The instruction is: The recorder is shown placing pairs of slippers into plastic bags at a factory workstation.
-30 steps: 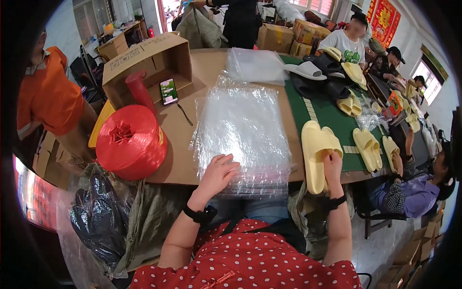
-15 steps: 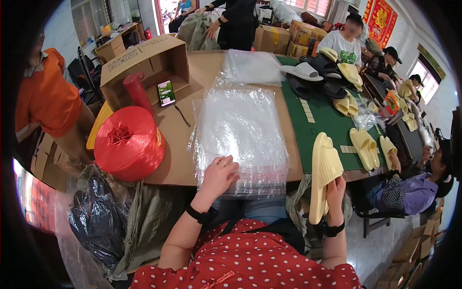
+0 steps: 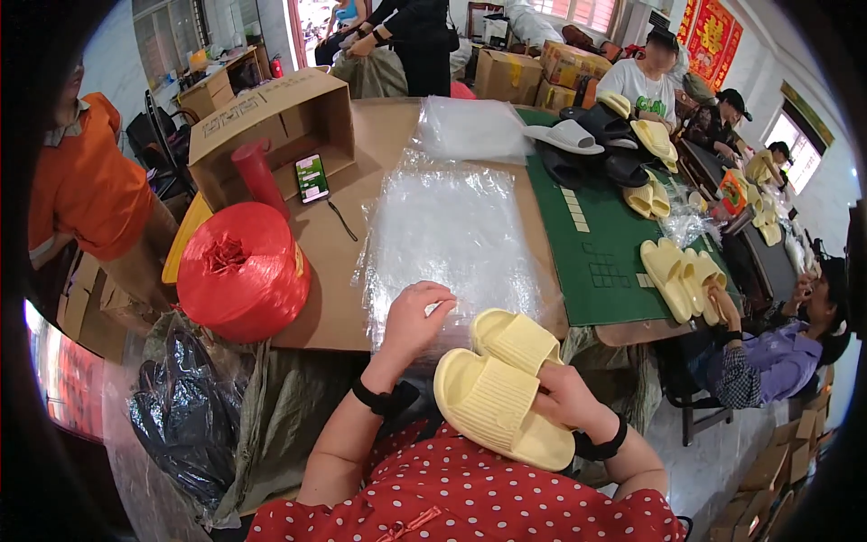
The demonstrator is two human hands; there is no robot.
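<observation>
In front of my body, my right hand (image 3: 564, 396) grips a pair of pale yellow slide slippers (image 3: 492, 397), one overlapping the other, with ribbed straps facing up. Its fingers reach under the straps and are partly hidden. My left hand (image 3: 420, 316) is over the near end of a stack of clear plastic bags (image 3: 452, 221), its fingers loosely bent and its thumb a little apart. No bag shows plainly between those fingers. The slippers' toes lie close beside the left hand and cover the stack's near right corner.
To the left are a red twine roll (image 3: 242, 271), a red tube (image 3: 260, 176), a phone (image 3: 312, 178) and an open carton (image 3: 271, 126). A green mat (image 3: 587, 262) bears more slippers (image 3: 614, 122). At right, a co-worker's hand (image 3: 721, 303) touches yellow slippers (image 3: 670, 278).
My right hand has brought the slippers leftward and turned them across my front. My left hand has shifted slightly up over the bags. The co-worker's slippers at right are now closer together.
</observation>
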